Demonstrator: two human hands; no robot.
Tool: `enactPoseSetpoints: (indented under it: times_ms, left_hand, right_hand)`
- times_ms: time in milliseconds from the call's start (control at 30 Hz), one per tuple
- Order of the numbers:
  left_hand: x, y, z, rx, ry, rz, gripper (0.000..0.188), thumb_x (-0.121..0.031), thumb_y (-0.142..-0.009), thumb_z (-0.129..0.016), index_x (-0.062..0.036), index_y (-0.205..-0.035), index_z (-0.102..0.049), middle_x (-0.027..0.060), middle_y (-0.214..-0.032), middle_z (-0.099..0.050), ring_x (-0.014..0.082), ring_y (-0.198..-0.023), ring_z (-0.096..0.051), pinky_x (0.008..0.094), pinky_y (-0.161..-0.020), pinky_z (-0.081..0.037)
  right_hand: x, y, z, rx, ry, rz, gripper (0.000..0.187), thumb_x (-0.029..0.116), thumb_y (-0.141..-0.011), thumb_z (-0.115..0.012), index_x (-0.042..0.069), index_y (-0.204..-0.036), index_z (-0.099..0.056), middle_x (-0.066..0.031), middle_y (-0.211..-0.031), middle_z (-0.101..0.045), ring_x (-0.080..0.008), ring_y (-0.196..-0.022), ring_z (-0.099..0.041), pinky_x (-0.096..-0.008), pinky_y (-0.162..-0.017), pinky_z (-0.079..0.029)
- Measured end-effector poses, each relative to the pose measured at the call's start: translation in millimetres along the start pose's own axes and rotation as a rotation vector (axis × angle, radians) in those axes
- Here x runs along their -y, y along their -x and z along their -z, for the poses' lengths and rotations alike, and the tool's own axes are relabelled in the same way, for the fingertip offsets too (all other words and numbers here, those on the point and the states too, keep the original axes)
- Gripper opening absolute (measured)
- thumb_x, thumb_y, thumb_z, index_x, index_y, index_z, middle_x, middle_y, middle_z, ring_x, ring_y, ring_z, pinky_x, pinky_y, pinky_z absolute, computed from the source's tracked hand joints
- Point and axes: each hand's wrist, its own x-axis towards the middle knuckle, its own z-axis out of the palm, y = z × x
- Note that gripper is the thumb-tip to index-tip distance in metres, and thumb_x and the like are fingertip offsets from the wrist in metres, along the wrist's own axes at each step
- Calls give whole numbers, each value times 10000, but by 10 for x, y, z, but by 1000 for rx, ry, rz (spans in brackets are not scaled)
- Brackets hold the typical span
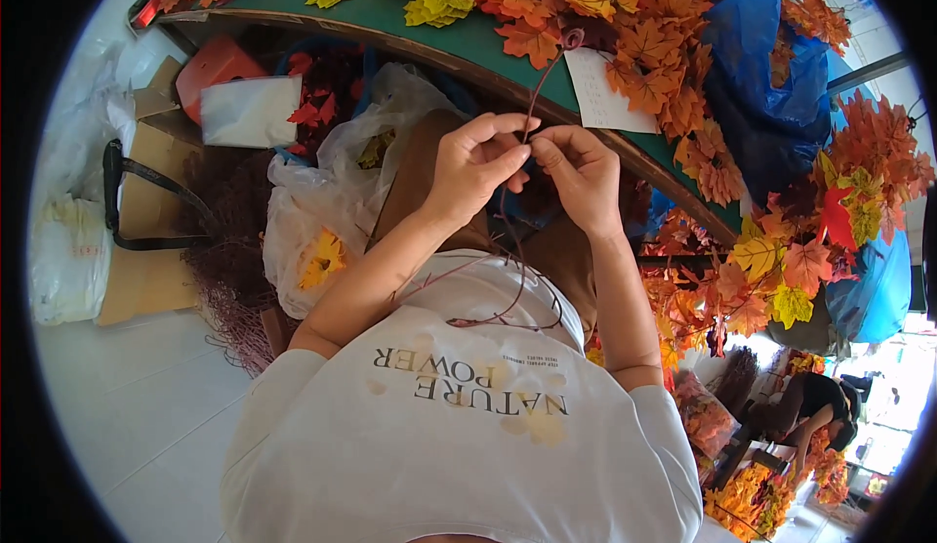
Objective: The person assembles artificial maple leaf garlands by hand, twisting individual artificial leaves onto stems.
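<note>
A thin reddish-brown artificial vine stem (520, 275) runs from the table edge down between my hands and loops over my lap and shirt, with short side twigs. My left hand (475, 165) pinches it between thumb and fingers, just off the table's front edge. Close beside it, my right hand (583, 174) has thumb and forefinger pressed together at the same stretch of stem; the exact contact is too small to make out. The stem's upper end curls (572, 40) on the table among orange artificial maple leaves (652, 70).
The green table (386, 11) carries yellow and orange leaves, a white paper sheet (597, 94) and a blue plastic bag (766, 40). At left stand a clear bag (293, 250), a cardboard box (146, 275) and dark stem bundles (234, 289). Another person (825, 411) works far right.
</note>
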Motion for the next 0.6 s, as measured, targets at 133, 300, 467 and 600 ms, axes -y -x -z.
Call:
enactPoseSetpoints:
  times_ms: [133, 300, 467, 600]
  left_hand:
    - [72, 49, 227, -71, 59, 31, 278, 41, -830, -575, -12, -1102, -572, 5, -776, -537, 113, -550, -556, 262, -581, -507]
    - [260, 47, 381, -147, 227, 145, 281, 44, -829, -571, -22, -1102, -556, 0, -777, -526, 121, -545, -556, 276, -589, -512]
    - [308, 66, 438, -179, 236, 182, 252, 17, -831, -588, 4, -1082, -563, 19, -749, -559, 118, -552, -557, 276, -604, -507]
    - [320, 28, 513, -185, 255, 176, 251, 21, -833, -585, 3, -1083, -564, 21, -751, -561, 114, -559, -558, 266, -603, -507]
  right_hand:
    - [-188, -347, 176, -106, 249, 15, 98, 68, -839, -629, -13, -892, -645, -51, -758, -634, -86, -665, -569, -227, -611, -460]
    - [-199, -1205, 365, -254, 958, 703, 198, 32, -809, -569, 69, -989, -642, -108, -948, -609, -267, -824, -605, -326, -658, -498]
    - [-202, -1800, 438, -80, 1225, 814, 245, 37, -755, -562, 98, -984, -624, -74, -964, -563, -264, -914, -571, -342, -681, -515]
    - [-287, -1954, 460, 114, 1471, 907, 173, 56, -720, -587, 75, -891, -604, -53, -905, -541, -217, -900, -566, -306, -663, -528]
